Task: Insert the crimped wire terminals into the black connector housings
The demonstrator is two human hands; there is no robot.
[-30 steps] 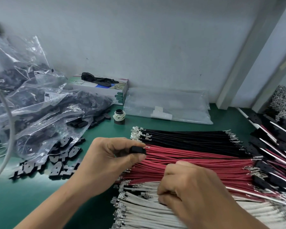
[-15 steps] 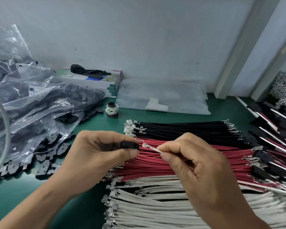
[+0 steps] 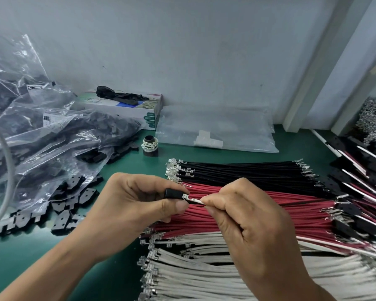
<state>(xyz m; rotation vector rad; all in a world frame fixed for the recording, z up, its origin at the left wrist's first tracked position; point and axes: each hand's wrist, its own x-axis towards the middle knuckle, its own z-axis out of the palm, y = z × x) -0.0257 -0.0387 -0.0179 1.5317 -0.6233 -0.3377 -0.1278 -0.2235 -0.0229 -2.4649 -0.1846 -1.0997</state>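
Black moulded plastic, a small blocky connector housing (image 3: 173,194) sits pinched in the left hand (image 3: 137,205), while the right hand (image 3: 248,227) pinches a white wire (image 3: 197,200) whose bright metal terminal (image 3: 186,196) meets the housing's mouth. Beneath both hands lie three flat bundles on the green desk (image 3: 30,253): black wires (image 3: 248,172), red wires (image 3: 302,216), white wires (image 3: 204,276). Loose flat housings (image 3: 63,205) spill from crinkled clear bags (image 3: 52,137) at left.

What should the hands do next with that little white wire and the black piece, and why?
Probably push the white wire a bit further left. Its shiny metal terminal sits right at the opening of the small black plastic connector housing pinched in the left hand, while the right hand pinches the wire just behind it.
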